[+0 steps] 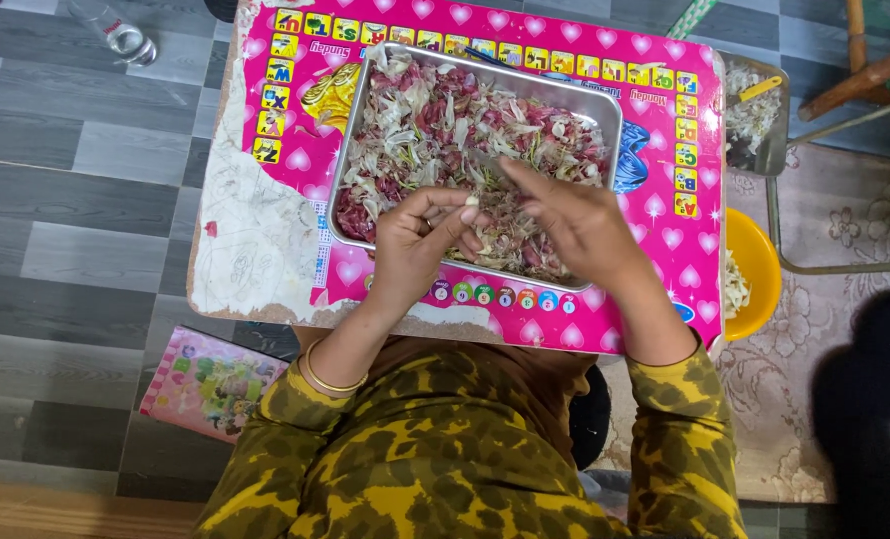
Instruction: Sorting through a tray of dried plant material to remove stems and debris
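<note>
1. Grey checkered floor [85, 200] fills the left side.
2. A pale patterned rug [844, 230] lies at right.
3. Wooden furniture legs [864, 70] stand at the upper right.
4. Even, soft light throughout.

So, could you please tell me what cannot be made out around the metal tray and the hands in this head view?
- Small pale piece pinched in the left hand: too small to identify.
- Near edge of the rectangular metal tray of pink-and-white peelings: covered by both hands.
- Right hand: its fingertips are blurred, so any grip is unclear.
- Yellow round bowl: partly hidden behind the pink plastic table.
- Clear bottle: cut off by the top edge.
</note>
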